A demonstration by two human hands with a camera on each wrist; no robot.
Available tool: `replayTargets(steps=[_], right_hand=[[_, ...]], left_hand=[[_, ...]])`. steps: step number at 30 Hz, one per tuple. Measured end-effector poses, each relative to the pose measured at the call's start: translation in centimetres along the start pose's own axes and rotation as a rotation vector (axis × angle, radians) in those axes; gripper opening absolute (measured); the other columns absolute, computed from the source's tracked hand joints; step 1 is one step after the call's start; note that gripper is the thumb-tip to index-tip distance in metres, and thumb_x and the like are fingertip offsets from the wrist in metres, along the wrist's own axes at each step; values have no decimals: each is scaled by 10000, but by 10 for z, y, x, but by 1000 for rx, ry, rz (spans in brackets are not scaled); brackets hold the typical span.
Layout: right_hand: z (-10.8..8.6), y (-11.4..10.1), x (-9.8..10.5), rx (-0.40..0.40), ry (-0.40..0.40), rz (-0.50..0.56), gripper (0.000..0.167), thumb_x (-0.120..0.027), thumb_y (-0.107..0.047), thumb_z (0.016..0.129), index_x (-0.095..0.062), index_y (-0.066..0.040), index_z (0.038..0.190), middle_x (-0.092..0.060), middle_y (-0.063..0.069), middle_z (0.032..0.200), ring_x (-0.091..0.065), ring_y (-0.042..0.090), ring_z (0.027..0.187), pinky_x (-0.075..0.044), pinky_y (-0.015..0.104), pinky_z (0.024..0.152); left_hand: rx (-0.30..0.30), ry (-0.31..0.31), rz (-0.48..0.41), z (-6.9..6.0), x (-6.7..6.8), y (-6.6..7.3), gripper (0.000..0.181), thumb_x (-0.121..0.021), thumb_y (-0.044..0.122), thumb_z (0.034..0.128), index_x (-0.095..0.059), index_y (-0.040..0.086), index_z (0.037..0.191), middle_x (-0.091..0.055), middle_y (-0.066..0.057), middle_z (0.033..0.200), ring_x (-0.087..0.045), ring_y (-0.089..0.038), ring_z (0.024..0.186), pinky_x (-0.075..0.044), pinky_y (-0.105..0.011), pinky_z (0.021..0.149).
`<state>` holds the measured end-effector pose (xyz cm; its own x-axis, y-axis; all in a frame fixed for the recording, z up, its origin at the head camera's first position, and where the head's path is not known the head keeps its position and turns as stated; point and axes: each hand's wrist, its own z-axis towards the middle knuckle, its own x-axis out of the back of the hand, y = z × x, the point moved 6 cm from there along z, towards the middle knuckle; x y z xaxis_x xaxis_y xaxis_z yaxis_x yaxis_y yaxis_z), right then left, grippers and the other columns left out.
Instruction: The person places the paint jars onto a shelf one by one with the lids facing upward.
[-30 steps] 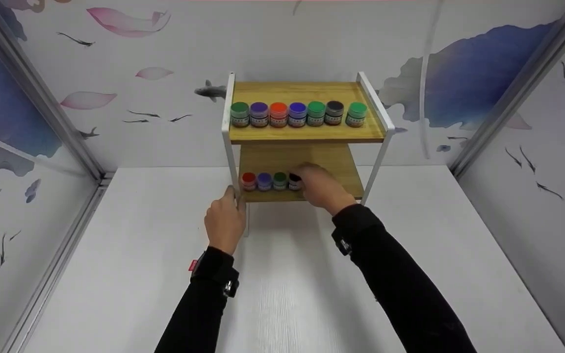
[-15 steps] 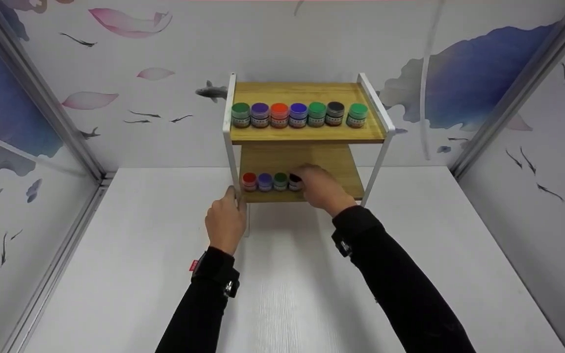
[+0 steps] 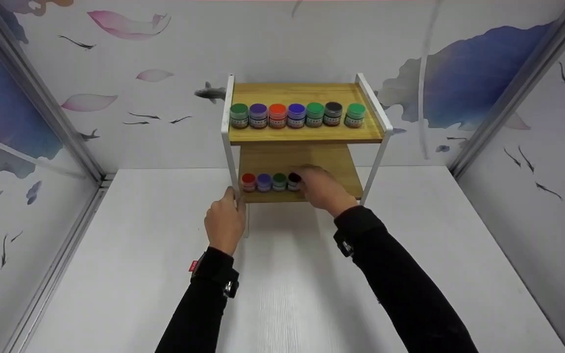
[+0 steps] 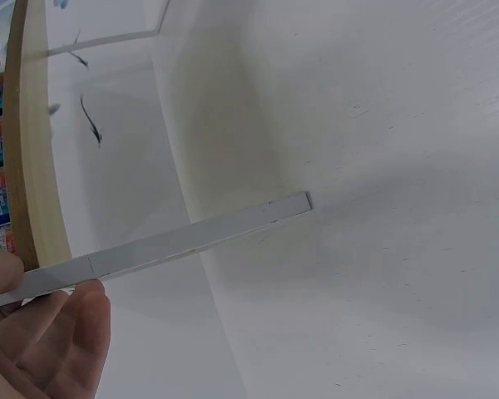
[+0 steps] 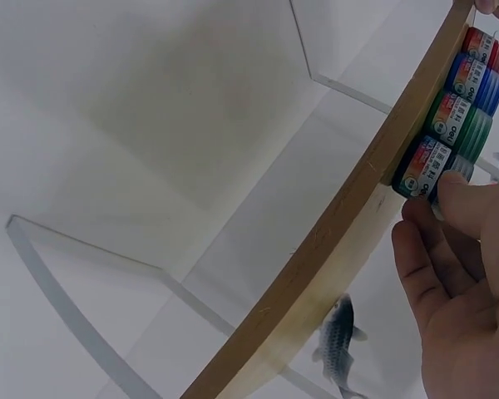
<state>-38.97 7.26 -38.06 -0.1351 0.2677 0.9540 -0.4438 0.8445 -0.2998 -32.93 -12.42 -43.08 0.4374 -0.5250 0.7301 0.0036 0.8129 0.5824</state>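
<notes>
My right hand (image 3: 325,189) pinches a black-lidded paint jar (image 5: 422,166) at the right end of a row on the lower wooden shelf (image 3: 287,156). Red (image 3: 248,182), blue (image 3: 264,182) and green (image 3: 279,181) paint jars stand to its left, all upright. In the right wrist view the thumb lies on the jar's lid side, the other fingers beside and below it. My left hand (image 3: 225,220) grips the rack's white front-left leg (image 4: 191,239), thumb and fingers on opposite sides. Part of the black lid is hidden by the right fingers in the head view.
The upper shelf (image 3: 292,90) bears a row of several paint jars (image 3: 296,116), the rightmost green one (image 3: 354,115) set slightly apart. The two-tier rack stands on a white table (image 3: 165,284), near the patterned back wall (image 3: 292,44). Patterned side walls rise left and right.
</notes>
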Motion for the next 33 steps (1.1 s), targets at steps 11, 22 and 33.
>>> replayTargets(steps=[11,22,33], right_hand=[[-17,13,14,12,50,30,307,-539,-49,978,-597,-101,1275,-629,110,1283,-581,246,1214,-456,413,1046],[-35,31,20,3,148,98,321,-560,-42,968,-593,-41,1287,-626,145,1277,-586,306,1203,-481,441,1005],[-55,42,20,86,201,94,199,-571,8,946,-677,-38,1109,-699,113,1081,-650,257,1009,-528,407,918]], left_hand=[[-25,12,1,0,0,1,162,-572,193,967,-635,48,930,-671,-118,698,-501,-166,534,-407,-315,466],[-8,0,-4,0,0,0,184,-579,210,969,-633,34,959,-686,-131,740,-549,-197,560,-465,-355,503],[4,-26,0,-2,0,2,197,-585,222,971,-636,35,1007,-706,-133,794,-557,-204,591,-477,-357,531]])
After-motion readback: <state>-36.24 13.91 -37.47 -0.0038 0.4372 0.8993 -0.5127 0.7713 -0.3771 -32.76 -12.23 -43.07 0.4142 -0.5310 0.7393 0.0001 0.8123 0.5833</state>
